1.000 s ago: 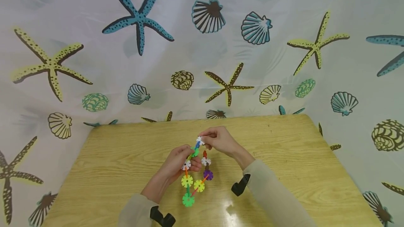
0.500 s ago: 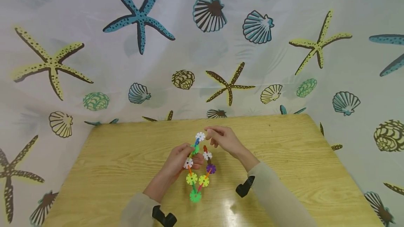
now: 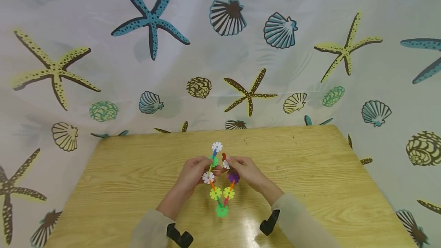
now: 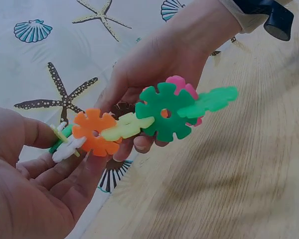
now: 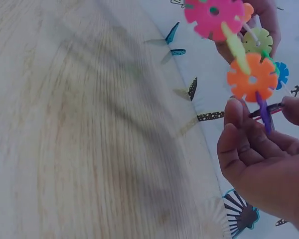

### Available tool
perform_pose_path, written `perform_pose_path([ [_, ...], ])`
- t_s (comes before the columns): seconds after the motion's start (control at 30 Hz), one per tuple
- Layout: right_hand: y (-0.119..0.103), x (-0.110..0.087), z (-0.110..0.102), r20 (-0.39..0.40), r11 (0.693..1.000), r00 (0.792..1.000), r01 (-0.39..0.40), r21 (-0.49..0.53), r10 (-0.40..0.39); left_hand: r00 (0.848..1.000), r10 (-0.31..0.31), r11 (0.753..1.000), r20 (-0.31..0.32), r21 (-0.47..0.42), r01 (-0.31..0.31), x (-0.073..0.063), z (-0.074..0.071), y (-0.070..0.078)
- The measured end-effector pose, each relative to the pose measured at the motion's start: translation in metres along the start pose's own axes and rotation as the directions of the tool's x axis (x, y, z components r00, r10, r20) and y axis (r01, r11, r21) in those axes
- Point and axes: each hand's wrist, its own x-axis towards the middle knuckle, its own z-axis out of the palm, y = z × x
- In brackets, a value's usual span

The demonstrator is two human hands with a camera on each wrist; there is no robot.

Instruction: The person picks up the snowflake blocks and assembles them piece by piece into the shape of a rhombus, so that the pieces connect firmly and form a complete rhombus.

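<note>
A V-shaped chain of linked plastic snowflake discs (image 3: 215,193) hangs between both hands, with a green disc (image 3: 222,211) at its bottom. My left hand (image 3: 189,175) pinches another green disc (image 3: 214,161) high on the left side. Above those fingers, a blue disc (image 3: 214,153) and a white disc (image 3: 217,147) make up the free end. On the right side, my right hand (image 3: 250,172) pinches the chain at a white disc (image 3: 226,164), just below the red end disc (image 3: 224,157). An orange disc (image 4: 94,132) faces the left wrist view.
Under the hands is a wood-grain table (image 3: 138,163). A pale curtain (image 3: 193,56) printed with starfish and shells stands around its back and sides. Each sleeve carries a black wrist camera (image 3: 270,222).
My right hand has let go of the white disc at the top left end and moved down to pinch the chain near its red end. The chain's bottom has swung right and up.
</note>
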Motion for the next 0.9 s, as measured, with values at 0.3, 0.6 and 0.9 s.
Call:
perform_pose_path([
  [0.3,-0.009,-0.001,0.001,-0.01,0.999,0.999,0.043,0.0,-0.043,1.0,-0.001,0.998,-0.021,0.068,0.002,0.0,0.001,-0.001],
  [0.6,-0.013,0.002,0.003,-0.01,1.0,1.0,0.023,-0.011,-0.023,0.999,-0.007,0.998,-0.034,0.062,0.01,-0.001,-0.001,0.0],
  [0.9,-0.014,0.001,0.003,-0.004,0.999,0.999,0.045,-0.021,-0.045,0.999,0.032,0.992,-0.015,0.126,-0.03,-0.003,0.0,0.0],
])
